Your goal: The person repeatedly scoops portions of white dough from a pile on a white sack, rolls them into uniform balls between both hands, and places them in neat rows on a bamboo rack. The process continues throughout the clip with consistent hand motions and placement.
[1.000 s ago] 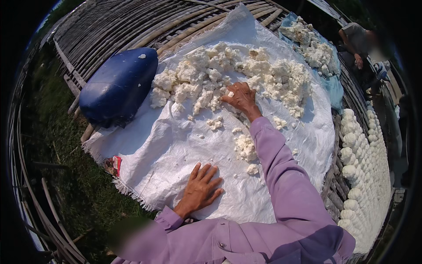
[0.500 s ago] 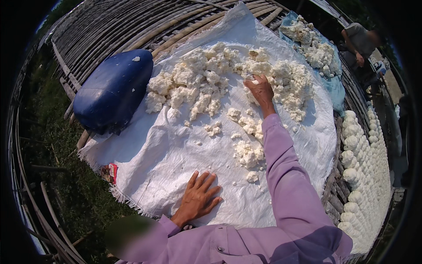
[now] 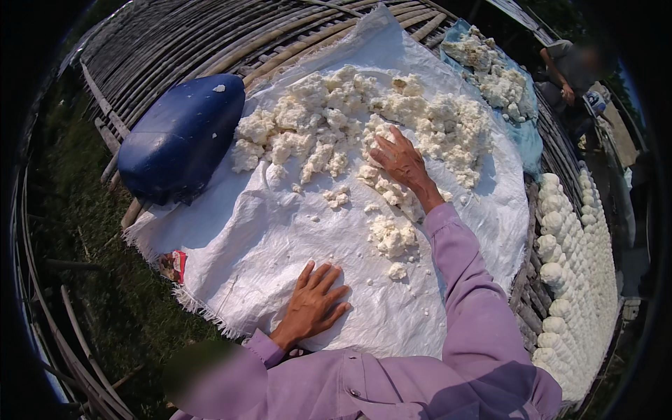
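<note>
My left hand point(image 3: 313, 306) lies flat on a white woven plastic sheet point(image 3: 273, 231), fingers spread and nothing in it. Farther forward, my right hand point(image 3: 402, 164) rests palm down over crumbly off-white lumps point(image 3: 388, 234), its fingers stretched out and slightly apart. The palm hides whatever lies directly beneath it. Beyond the fingertips, a larger heap of the same crumbly stuff point(image 3: 308, 122) spreads across the far half of the sheet. Loose crumbs and a few small clumps lie between my two hands.
A blue cut-open plastic drum point(image 3: 178, 140) lies at the far left. Bamboo slats point(image 3: 280, 52) run under the sheet. Another heap point(image 3: 497, 77) sits on a light-blue sheet at far right. Rows of white balls point(image 3: 560, 266) line the right side. A person point(image 3: 570, 77) is beyond.
My right hand has come back toward me and left from the heap's edge, and its curled fingers have straightened. My left hand stays flat in place.
</note>
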`<act>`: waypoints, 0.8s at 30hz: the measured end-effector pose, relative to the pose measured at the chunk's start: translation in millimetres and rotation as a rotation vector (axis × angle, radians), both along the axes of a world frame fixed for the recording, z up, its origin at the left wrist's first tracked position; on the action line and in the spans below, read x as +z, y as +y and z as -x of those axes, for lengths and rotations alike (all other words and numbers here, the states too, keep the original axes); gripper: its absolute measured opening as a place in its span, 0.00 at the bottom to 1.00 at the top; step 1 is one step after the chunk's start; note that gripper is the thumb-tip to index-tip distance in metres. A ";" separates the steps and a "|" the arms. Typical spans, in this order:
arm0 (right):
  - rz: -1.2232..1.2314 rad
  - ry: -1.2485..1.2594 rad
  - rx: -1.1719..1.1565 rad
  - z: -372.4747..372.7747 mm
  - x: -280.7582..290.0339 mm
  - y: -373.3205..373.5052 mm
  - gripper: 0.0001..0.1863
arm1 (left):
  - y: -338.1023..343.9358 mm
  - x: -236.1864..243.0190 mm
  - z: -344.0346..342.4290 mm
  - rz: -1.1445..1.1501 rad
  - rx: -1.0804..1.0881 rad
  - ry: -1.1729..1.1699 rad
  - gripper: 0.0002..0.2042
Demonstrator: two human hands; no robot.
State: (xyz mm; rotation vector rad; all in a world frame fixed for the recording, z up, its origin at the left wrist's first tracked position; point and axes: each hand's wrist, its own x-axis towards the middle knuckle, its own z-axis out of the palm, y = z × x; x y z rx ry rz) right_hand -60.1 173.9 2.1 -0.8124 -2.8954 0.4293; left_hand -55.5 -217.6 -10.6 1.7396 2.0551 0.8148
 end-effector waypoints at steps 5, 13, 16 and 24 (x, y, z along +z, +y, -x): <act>0.012 -0.002 -0.222 31.1 -11.4 -1.5 0.40 | 1.0 1.3 0.2 0.002 -0.014 -0.025 0.17; 0.733 0.562 -0.373 17.3 5.2 3.0 0.53 | 43.6 54.5 50.2 -0.293 0.102 -1.131 0.37; 1.007 0.760 -0.313 2.9 27.4 -35.6 0.63 | 124.1 53.1 78.0 -0.346 0.289 -1.392 0.46; 0.325 1.082 -0.035 -30.4 104.1 -121.2 0.26 | 182.9 20.1 76.0 -0.588 0.302 -1.972 0.41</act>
